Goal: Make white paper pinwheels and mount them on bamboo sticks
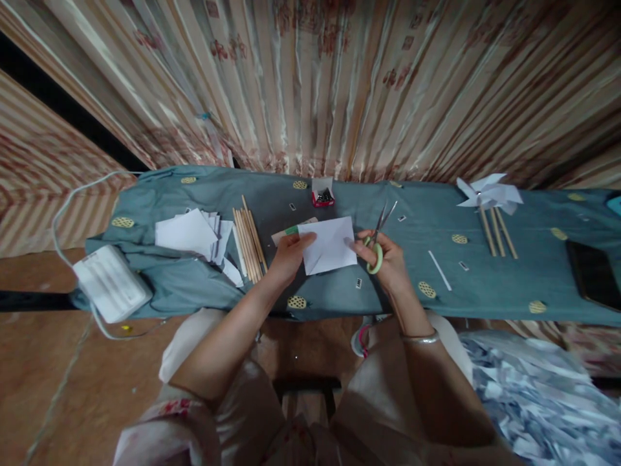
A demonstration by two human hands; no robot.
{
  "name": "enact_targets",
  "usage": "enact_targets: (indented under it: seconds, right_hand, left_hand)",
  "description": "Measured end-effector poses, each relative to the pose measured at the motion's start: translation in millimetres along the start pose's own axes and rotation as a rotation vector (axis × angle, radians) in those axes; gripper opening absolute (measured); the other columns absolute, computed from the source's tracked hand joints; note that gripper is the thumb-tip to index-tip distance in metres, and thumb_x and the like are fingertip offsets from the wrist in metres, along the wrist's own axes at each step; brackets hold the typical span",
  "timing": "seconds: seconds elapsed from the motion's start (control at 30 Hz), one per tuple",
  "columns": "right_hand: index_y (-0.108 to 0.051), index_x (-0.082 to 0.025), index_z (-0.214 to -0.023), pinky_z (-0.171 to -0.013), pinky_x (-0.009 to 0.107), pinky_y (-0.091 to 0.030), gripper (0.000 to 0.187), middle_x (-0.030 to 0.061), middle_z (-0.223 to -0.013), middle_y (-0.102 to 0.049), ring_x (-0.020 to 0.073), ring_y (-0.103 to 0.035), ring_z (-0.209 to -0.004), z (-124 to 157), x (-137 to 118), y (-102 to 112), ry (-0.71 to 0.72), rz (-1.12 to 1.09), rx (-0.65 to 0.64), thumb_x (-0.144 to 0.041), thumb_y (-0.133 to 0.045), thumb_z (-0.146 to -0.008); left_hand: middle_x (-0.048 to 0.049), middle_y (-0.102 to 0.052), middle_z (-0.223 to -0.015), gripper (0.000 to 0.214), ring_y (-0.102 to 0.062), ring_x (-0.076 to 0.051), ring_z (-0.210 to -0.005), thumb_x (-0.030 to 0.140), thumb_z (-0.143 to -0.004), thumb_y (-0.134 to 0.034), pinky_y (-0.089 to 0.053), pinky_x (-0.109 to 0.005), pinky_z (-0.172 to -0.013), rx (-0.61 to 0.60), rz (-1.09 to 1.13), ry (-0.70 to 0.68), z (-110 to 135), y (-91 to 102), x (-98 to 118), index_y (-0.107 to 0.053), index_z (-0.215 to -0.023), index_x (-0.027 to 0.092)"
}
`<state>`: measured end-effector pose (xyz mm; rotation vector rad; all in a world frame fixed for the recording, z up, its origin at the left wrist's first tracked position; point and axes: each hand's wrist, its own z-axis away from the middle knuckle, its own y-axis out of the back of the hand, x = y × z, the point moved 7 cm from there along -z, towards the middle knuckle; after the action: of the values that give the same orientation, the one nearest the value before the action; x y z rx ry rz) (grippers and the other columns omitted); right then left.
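Observation:
A white paper sheet [330,244] lies on the blue-grey cloth [485,278] in front of me. My left hand [290,255] pinches its left edge. My right hand [385,262] has fingers through the green handles of scissors [379,239], blades pointing up and away, while its fingertips touch the sheet's right edge. A bundle of wooden sticks [249,239] lies just left of my left hand.
A stack of white papers [194,234] sits at the left, a white power strip [110,281] at the table's left end. A small red box [323,194] stands at the back. Finished paper pinwheels [490,193] on sticks lie at right, a dark phone [594,275] beyond. Paper scraps [538,395] heap at lower right.

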<state>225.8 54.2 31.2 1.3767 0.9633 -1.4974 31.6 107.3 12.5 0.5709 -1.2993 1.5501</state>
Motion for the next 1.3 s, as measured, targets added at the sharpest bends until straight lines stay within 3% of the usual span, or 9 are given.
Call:
enact_targets:
  seconds: [0.23, 0.33, 0.47, 0.57, 0.67, 0.9, 1.07, 1.3]
  right_hand:
    - [-0.063, -0.022, -0.075, -0.052, 0.023, -0.032, 0.043, -0.0094, -0.060, -0.052, 0.0071, -0.040, -0.052, -1, 7, -11, -0.063, -0.024, -0.055, -0.039, -0.090, -0.047]
    - [-0.063, -0.022, -0.075, -0.052, 0.023, -0.032, 0.042, -0.0094, -0.060, -0.052, 0.0076, -0.041, -0.053, 0, 9, -10, -0.072, -0.044, -0.004, -0.037, -0.089, -0.046]
    - [-0.062, -0.022, -0.073, -0.054, 0.023, -0.034, 0.041, -0.0093, -0.060, -0.053, 0.0077, -0.042, -0.055, 1, 13, -10, -0.072, -0.138, 0.097, -0.039, -0.089, -0.047]
    - [-0.061, -0.022, -0.074, -0.057, 0.024, -0.037, 0.040, -0.0092, -0.061, -0.055, 0.0081, -0.045, -0.055, 2, 16, -13, -0.085, -0.202, 0.132, -0.039, -0.088, -0.049]
    - [-0.062, -0.022, -0.073, -0.060, 0.025, -0.040, 0.040, -0.0087, -0.063, -0.058, 0.0086, -0.048, -0.057, 4, 20, -18, -0.109, -0.259, 0.135, -0.038, -0.089, -0.048]
    - [-0.062, -0.022, -0.072, -0.059, 0.025, -0.040, 0.043, -0.0081, -0.064, -0.058, 0.0089, -0.046, -0.058, 7, 22, -28, -0.114, -0.276, 0.105, -0.039, -0.091, -0.046]
    - [-0.065, -0.022, -0.077, -0.058, 0.025, -0.041, 0.045, -0.0057, -0.065, -0.061, 0.0100, -0.050, -0.058, 11, 19, -33, -0.101, -0.162, -0.020, -0.051, -0.089, -0.053]
    - [-0.068, -0.021, -0.089, -0.064, 0.028, -0.051, 0.051, 0.0026, -0.076, -0.073, 0.0160, -0.065, -0.068, 29, 15, -49, -0.171, 0.028, -0.418, -0.066, -0.077, -0.067]
  left_hand:
    - [-0.0046, -0.072, -0.064, 0.030, -0.067, -0.019, -0.062, 0.038, -0.065, -0.085, -0.051, -0.026, -0.059, -0.069, -0.077, 0.048, -1, -1.3, -10, -0.071, -0.070, 0.013]
    - [-0.0073, -0.073, -0.071, 0.044, -0.073, -0.027, -0.081, 0.058, -0.071, -0.077, -0.057, -0.032, -0.070, -0.117, 0.040, 0.114, 3, -10.7, -11, -0.070, -0.080, 0.015]
    - [-0.0129, -0.077, -0.098, 0.063, -0.067, -0.035, -0.114, 0.072, -0.075, -0.067, -0.055, -0.045, -0.094, -0.218, 0.174, 0.140, 16, -28.4, -11, -0.070, -0.100, 0.015]
    - [-0.0127, -0.076, -0.107, 0.063, -0.064, -0.036, -0.120, 0.063, -0.067, -0.080, -0.051, -0.050, -0.102, -0.218, 0.184, 0.102, 25, -33.1, -15, -0.069, -0.107, 0.015]
    - [-0.0124, -0.077, -0.102, 0.054, -0.067, -0.034, -0.113, 0.045, -0.060, -0.090, -0.051, -0.049, -0.103, -0.179, 0.107, 0.092, 30, -32.6, -25, -0.070, -0.098, 0.013]
    - [-0.0067, -0.076, -0.094, 0.045, -0.073, -0.022, -0.087, 0.044, -0.071, -0.084, -0.061, -0.040, -0.086, 0.040, 0.138, 0.045, 24, -15.9, -30, -0.066, -0.101, 0.016]
    - [-0.0040, -0.074, -0.088, 0.040, -0.071, -0.019, -0.077, 0.041, -0.074, -0.080, -0.061, -0.035, -0.077, 0.083, 0.138, 0.001, 15, -6.2, -19, -0.063, -0.100, 0.016]
    - [-0.0038, -0.073, -0.083, 0.020, -0.071, -0.021, -0.076, 0.033, -0.082, -0.071, -0.060, -0.036, -0.074, 0.144, 0.123, -0.077, 0, 7.3, 8, -0.063, -0.093, 0.018]
